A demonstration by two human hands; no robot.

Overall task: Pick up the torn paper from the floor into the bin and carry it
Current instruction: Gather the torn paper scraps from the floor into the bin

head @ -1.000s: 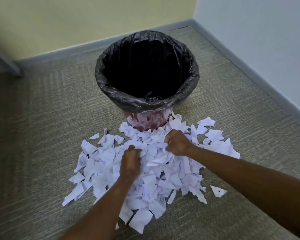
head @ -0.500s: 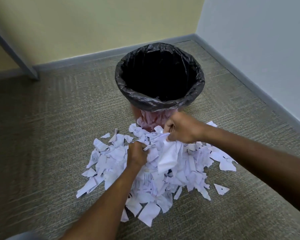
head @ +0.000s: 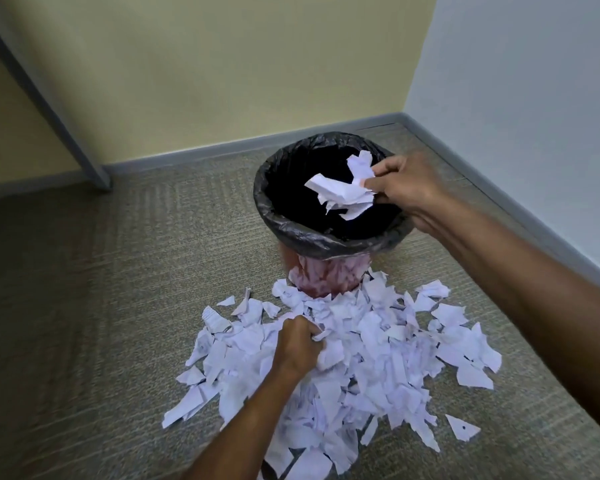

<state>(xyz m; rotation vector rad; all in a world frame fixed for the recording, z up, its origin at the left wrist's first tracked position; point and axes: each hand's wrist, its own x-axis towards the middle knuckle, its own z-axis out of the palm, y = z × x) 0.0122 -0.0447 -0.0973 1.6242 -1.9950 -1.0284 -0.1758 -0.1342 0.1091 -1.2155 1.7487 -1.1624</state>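
One bin (head: 312, 239), two hands (head: 297, 348) (head: 407, 188), many torn paper scraps (head: 371, 341).

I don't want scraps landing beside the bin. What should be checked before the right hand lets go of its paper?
1. Handful is over the opening of the bin: ok, the right hand pinches it above the dark mouth.
2. Liner is folded over the rim and the mouth is open: ok.
3. Room inside the bin: cannot tell, the inside is black.
4. Left hand is ready with the next load: ok, its fingers are curled into scraps in the pile.
5. Floor is cleared for carrying: not ok, the pile lies in front of the bin and a stray piece lies apart from it.
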